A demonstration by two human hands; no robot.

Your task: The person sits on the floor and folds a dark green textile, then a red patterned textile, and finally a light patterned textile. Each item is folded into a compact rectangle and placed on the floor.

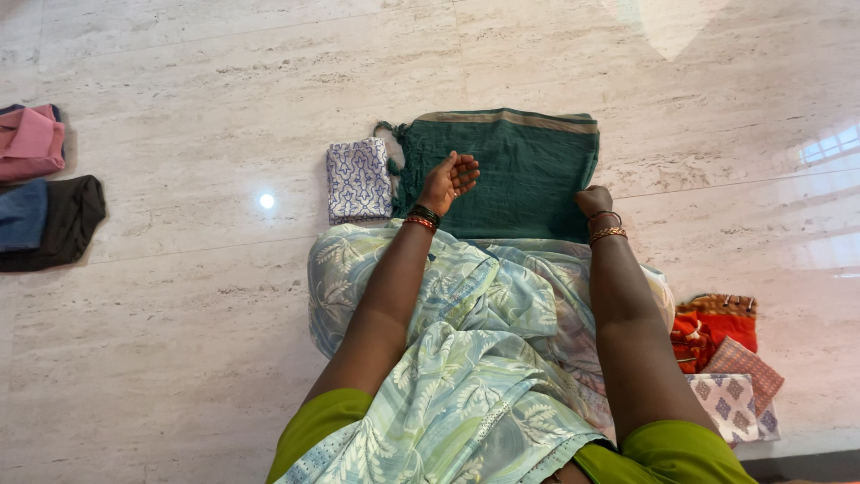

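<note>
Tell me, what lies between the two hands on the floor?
Only the folded green cloth spans between the left hand and right hand, seen in the head view.

Hidden or cropped items:
- Green folded cloth [511, 170]: near edge behind patterned lap drape [466, 358].
- Right hand [593, 201]: fingers curled under, grip unclear.
- Pink, blue and dark garments [36, 188], 9 o'clock: cut by frame edge.
- Fabric stack [730, 367], 4 o'clock: partly behind right arm.

Matt green cloth [511, 170] lies on glossy, smooth stone floor [179, 332]
</note>
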